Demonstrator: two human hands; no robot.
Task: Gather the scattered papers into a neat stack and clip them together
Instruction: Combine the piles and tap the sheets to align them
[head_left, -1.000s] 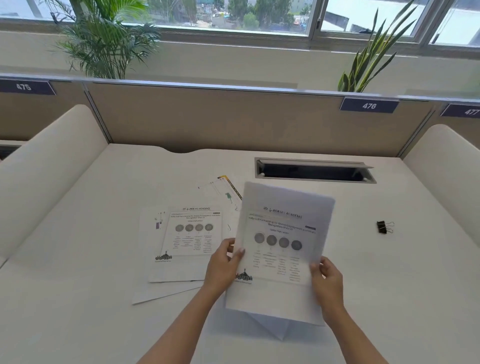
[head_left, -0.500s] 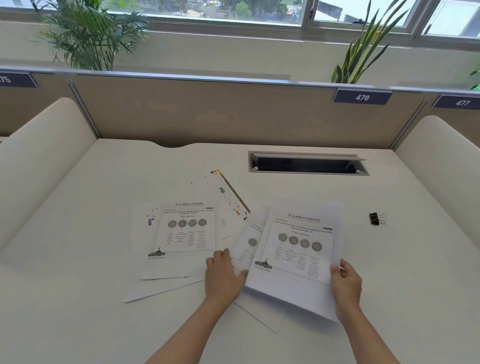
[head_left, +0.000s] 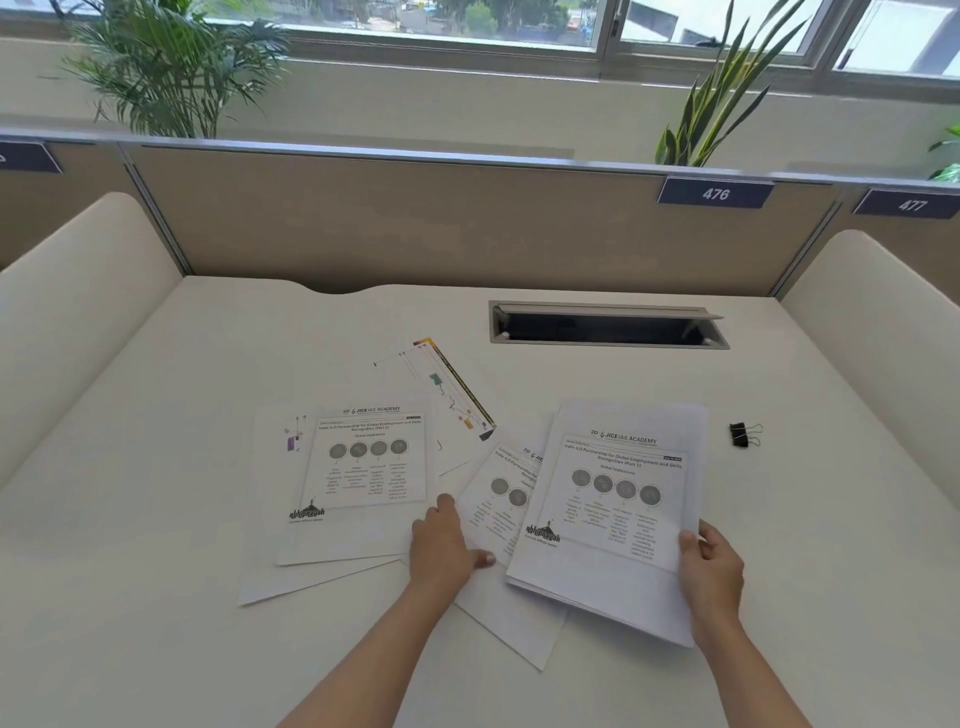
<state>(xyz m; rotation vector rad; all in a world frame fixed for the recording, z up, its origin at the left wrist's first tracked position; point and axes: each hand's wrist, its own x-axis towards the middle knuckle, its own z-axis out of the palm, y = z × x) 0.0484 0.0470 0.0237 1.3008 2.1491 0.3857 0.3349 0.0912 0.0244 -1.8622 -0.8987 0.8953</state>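
Fingers (head_left: 693, 545) of right hand (head_left: 711, 571) pinch printed stack (head_left: 613, 499) (edges fanned).

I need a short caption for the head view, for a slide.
Right hand holds gathered papers; left hand presses loose sheets; binder clip lies unused.

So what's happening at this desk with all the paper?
A person is gathering printed sheets. The right hand holds a small stack by its lower right edge; the left hand rests flat on a sheet beside it. More loose sheets lie further left. The black binder clip sits untouched on the desk.
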